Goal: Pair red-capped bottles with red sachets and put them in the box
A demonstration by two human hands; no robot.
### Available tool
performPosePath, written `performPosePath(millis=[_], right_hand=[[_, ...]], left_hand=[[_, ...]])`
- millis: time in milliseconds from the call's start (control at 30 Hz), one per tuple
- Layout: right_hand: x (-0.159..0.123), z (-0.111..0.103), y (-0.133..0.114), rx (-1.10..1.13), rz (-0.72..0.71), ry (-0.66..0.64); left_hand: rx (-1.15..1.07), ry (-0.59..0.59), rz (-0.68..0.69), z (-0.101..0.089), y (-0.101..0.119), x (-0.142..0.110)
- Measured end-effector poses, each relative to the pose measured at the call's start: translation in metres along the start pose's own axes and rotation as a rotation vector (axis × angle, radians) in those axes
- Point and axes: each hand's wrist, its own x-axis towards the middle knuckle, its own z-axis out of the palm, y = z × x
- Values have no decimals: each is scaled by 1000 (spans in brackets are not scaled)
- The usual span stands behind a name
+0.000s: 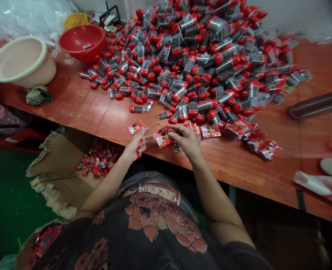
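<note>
The one word you can read is "FLASH", on the pink patch (pixel 159 192) of your dark shirt (pixel 121 236), below both sets of fingers and upside down from this view; the smaller marks beside it are too unclear to read. The red packet (pixel 163 136) carries printed artwork in black, yellow and pink, but its lettering is too small to make out. That packet lies between your two hands, its right edge pinched by the thumb and fingertips of your right hand (pixel 189 143). Your left hand (pixel 132 148) has its fingers curled round a narrow red piece (pixel 139 147), seen nearly edge-on, while a fingertip points at the packet's left edge; whether it touches you cannot tell. Just beyond your left fingers, a second packet (pixel 136 127) lies on the table (pixel 98 108). More printed packets (pixel 210 131) lie to the right of your right fingers, and past both hands spreads a heap of clear tubes with red caps (pixel 183 67). Below and left of your left fingers, an open carton (pixel 59 165) holds similar packets.
</note>
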Motion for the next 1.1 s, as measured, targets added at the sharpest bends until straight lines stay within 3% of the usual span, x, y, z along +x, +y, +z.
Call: performPosePath(millis=[133,200,267,367,500,667,800,933,1100], right_hand=[[-3,2,-19,-40,89,-394],[-5,14,-18,-107,34,-494],[-3,28,-11,-219,-80,-474],[7,39,6,-441,-210,-299],[18,35,15,-569,-211,-140],[20,31,5,-304,-29,-145],[25,37,5,-132,77,-203],[32,36,5,-132,23,-274],[32,31,-20,-495,-212,-437]], left_hand=[[-144,4,-42,-4,15,11],[-215,26,-52,-1,14,17],[-239,38,-67,3,10,21],[-198,46,-56,6,2,23],[-154,38,76,4,-4,19],[-133,76,363,1,-10,15],[-161,-1,446,9,-17,5],[-171,-88,368,6,-12,-7],[-68,-234,22,-19,8,-9]])
